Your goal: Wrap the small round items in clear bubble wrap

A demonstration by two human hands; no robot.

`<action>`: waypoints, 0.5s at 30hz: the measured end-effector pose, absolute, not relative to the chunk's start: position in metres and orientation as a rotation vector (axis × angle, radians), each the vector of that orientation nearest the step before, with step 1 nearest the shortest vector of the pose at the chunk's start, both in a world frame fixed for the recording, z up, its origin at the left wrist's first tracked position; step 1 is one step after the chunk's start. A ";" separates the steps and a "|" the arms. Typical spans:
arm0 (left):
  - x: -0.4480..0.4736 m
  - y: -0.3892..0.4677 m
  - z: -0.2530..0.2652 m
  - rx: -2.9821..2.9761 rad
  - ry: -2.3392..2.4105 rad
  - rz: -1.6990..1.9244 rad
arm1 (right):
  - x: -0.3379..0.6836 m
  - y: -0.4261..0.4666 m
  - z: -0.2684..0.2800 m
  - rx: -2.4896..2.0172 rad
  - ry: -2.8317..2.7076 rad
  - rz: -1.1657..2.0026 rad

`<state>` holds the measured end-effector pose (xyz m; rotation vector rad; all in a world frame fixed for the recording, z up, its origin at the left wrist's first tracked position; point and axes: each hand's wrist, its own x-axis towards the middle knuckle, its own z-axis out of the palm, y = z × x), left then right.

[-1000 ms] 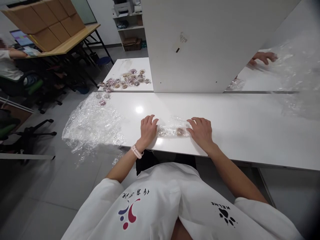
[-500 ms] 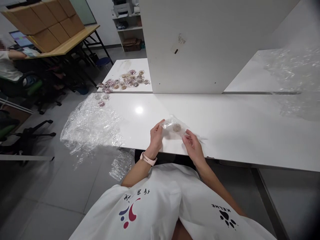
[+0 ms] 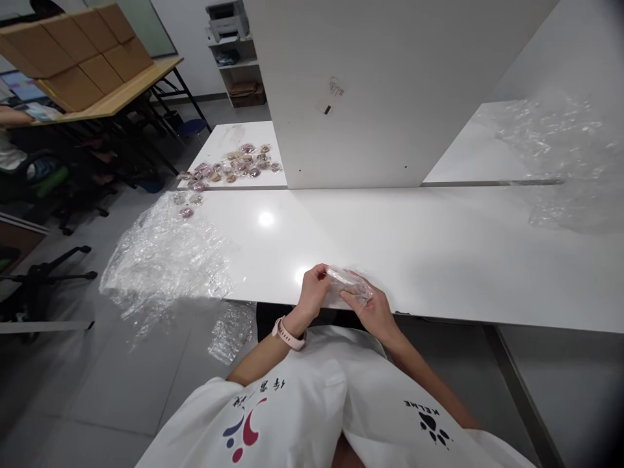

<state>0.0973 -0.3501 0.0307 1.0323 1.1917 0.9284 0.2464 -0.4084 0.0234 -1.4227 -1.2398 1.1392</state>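
Observation:
Close to the table's front edge, both hands grip one piece of clear plastic wrap [image 3: 350, 281]. My left hand [image 3: 313, 292] pinches its left end between thumb and fingers. My right hand [image 3: 376, 313] closes round its right part, thumb on top and fingers behind. The wrap is bunched into a narrow roll; the small round brownish item seen in it earlier cannot be made out now. At the table's far left lie several small round wrapped pieces [image 3: 246, 159], pinkish and tan. A lone pink wrapped piece [image 3: 186, 212] rests nearer, at the edge of the plastic heap.
A big heap of clear plastic [image 3: 166, 253] hangs over the left edge of the white table [image 3: 453, 260]. More clear plastic [image 3: 570, 156] lies at the right. A tall white panel [image 3: 365, 117] stands across the back. Cardboard boxes [image 3: 82, 55] and a person's arm [image 3: 14, 117] are far left.
Both hands have drawn nearer to my body and closer together. The wrap, spread out before with the round item visible, is now gathered up. My right hand has closed on it.

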 end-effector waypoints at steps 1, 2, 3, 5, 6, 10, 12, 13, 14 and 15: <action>0.094 -0.351 0.030 1.145 1.254 0.935 | 0.254 -0.407 0.020 -1.443 -1.215 1.082; 0.089 -0.352 0.029 1.276 1.323 0.949 | 0.267 -0.401 0.015 -1.457 -1.151 1.021; 0.082 -0.353 0.026 1.426 1.394 0.969 | 0.286 -0.392 0.009 -1.466 -1.058 0.941; 0.066 -0.355 0.015 1.746 1.546 1.028 | 0.338 -0.362 -0.002 -1.459 -0.829 0.717; 0.057 -0.355 0.009 1.895 1.621 1.050 | 0.369 -0.341 -0.006 -1.439 -0.737 0.617; 0.037 -0.358 -0.016 2.269 1.799 1.039 | 0.489 -0.237 0.000 -1.508 -0.603 0.435; 0.038 -0.358 -0.021 2.352 1.839 0.993 | 0.527 -0.184 0.012 -1.596 -0.615 0.395; 0.039 -0.358 -0.022 2.379 1.861 0.970 | 0.539 -0.161 0.018 -1.644 -0.630 0.376; 0.041 -0.358 -0.022 2.397 1.881 0.949 | 0.546 -0.139 0.022 -1.688 -0.654 0.361; 0.042 -0.358 -0.021 2.409 1.898 0.932 | 0.550 -0.121 0.024 -1.740 -0.685 0.341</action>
